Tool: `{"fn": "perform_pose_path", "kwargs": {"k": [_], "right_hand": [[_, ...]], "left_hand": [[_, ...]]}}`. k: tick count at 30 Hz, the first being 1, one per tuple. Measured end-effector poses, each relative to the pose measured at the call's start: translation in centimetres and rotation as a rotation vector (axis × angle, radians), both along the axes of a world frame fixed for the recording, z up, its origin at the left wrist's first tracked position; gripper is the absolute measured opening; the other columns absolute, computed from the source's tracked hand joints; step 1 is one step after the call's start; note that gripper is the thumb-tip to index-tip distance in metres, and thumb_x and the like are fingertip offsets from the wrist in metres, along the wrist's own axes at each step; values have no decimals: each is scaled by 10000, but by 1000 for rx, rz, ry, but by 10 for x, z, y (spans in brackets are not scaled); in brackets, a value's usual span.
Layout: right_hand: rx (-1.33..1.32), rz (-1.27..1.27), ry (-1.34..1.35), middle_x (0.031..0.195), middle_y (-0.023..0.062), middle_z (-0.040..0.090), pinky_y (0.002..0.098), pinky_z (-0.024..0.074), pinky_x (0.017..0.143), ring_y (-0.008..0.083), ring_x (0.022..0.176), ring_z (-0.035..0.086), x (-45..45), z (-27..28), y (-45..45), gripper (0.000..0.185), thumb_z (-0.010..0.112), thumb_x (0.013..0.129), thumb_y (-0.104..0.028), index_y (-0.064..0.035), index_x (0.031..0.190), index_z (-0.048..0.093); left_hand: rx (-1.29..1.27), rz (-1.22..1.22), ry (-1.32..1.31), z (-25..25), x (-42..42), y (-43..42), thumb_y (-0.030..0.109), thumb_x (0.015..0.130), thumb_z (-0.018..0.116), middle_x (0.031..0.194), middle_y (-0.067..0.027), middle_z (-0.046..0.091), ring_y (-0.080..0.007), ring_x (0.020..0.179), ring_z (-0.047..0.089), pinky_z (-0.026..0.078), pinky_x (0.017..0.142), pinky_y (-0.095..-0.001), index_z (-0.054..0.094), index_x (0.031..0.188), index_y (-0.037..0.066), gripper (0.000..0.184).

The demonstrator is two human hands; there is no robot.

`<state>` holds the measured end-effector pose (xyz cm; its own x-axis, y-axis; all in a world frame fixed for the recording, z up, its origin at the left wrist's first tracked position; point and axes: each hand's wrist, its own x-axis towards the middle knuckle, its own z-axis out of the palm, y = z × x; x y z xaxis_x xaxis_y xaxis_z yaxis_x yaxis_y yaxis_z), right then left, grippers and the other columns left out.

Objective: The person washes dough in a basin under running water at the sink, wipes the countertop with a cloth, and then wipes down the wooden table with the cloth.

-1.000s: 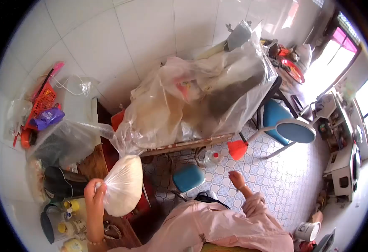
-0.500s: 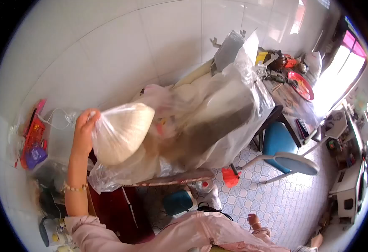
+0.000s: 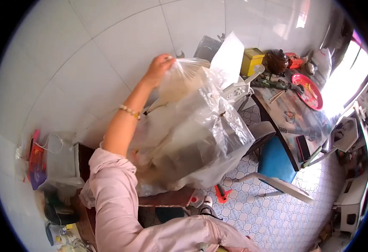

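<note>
My left hand [image 3: 161, 69], with a beaded bracelet on its wrist, is closed round the gathered top of a clear plastic bag [image 3: 184, 77]. The bag holds something pale; what it is I cannot tell. It hangs near the tiled wall at the back of a large heap covered by clear plastic sheeting [image 3: 217, 122], and its lower part is partly hidden by that sheeting. What lies beneath the sheeting is blurred. My right hand does not show.
To the right stands a table [image 3: 272, 101] with a red tray [image 3: 307, 92], a yellow tin [image 3: 252, 61], a brown pot [image 3: 277, 61] and a phone [image 3: 303, 148]. A blue-seated chair [image 3: 276, 159] is beside it. A red basket [image 3: 36, 157] sits at far left.
My left hand has carried the bag rightward and up, from the left end of the covered heap to its back. The view has shifted. My right hand has left the view.
</note>
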<state>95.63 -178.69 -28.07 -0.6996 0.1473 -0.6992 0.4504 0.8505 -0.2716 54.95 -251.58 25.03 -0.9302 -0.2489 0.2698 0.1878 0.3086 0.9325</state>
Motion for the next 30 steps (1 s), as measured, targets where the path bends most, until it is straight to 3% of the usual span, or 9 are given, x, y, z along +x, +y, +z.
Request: {"fn": "perform_pose_path", "kwargs": {"k": [5, 9, 19, 22, 24, 25, 26, 29, 30], "right_hand": [[-41, -99, -40, 738, 120, 628, 369, 488, 579, 267, 681, 610, 8, -27, 2, 215, 582, 656, -233, -122, 830, 640], [-116, -191, -49, 724, 113, 625, 358, 484, 565, 247, 657, 605, -6, -29, -2, 212, 584, 662, -220, -108, 835, 634], [-237, -231, -37, 691, 98, 619, 330, 473, 528, 199, 597, 591, -26, -26, 2, 206, 590, 679, -186, -73, 848, 621], [-245, -151, -2, 681, 93, 617, 322, 470, 517, 184, 579, 586, -26, -27, 7, 204, 592, 684, -176, -63, 852, 616], [-281, -88, 28, 674, 90, 616, 316, 468, 510, 174, 567, 583, -27, -29, 11, 203, 593, 687, -169, -56, 855, 614], [-490, -455, -63, 603, 62, 575, 289, 442, 456, 139, 514, 539, -29, -25, 8, 158, 559, 720, -137, -49, 841, 610], [-480, -438, -74, 603, 62, 575, 289, 442, 456, 139, 514, 539, -29, -27, 15, 158, 559, 720, -137, -49, 841, 610], [-481, -338, 1, 563, 43, 547, 277, 426, 423, 129, 481, 516, -31, -48, 21, 128, 544, 731, -132, -51, 808, 606], [-480, -329, -5, 563, 43, 547, 277, 426, 423, 129, 481, 516, -33, -57, 25, 128, 544, 731, -132, -51, 808, 606]], "left_hand": [[-87, -134, -47, -72, -70, 25, 186, 830, 506, 851, -17, 573, -107, 767, 504, 411, 711, -266, 565, 973, 31, 219], [-66, -233, -131, -117, -62, 30, 196, 824, 510, 861, -26, 576, -117, 774, 514, 416, 709, -271, 562, 981, 34, 232], [-193, -278, -252, -130, -35, 18, 220, 807, 519, 885, -50, 582, -143, 791, 539, 430, 704, -282, 555, 1002, 41, 267], [-439, -277, -249, -121, -47, 16, 227, 802, 522, 892, -57, 583, -151, 796, 547, 435, 702, -285, 553, 1008, 44, 278], [-799, -227, -252, -105, -57, 11, 232, 799, 524, 896, -62, 584, -156, 799, 552, 438, 701, -287, 552, 1012, 45, 285], [-897, -212, -290, -98, -55, 8, 234, 797, 525, 899, -65, 585, -159, 801, 555, 439, 701, -288, 551, 1014, 46, 289], [-941, -207, -334, -86, -43, 7, 237, 795, 526, 901, -67, 586, -162, 803, 557, 440, 700, -289, 550, 1016, 47, 293], [-480, -322, -784, -53, 10, 9, 234, 753, 549, 842, -71, 585, -162, 713, 553, 437, 624, -282, 557, 964, 40, 286], [-475, -314, -790, -57, 22, 5, 234, 753, 549, 842, -71, 585, -162, 713, 553, 437, 624, -282, 557, 964, 40, 286]]}}
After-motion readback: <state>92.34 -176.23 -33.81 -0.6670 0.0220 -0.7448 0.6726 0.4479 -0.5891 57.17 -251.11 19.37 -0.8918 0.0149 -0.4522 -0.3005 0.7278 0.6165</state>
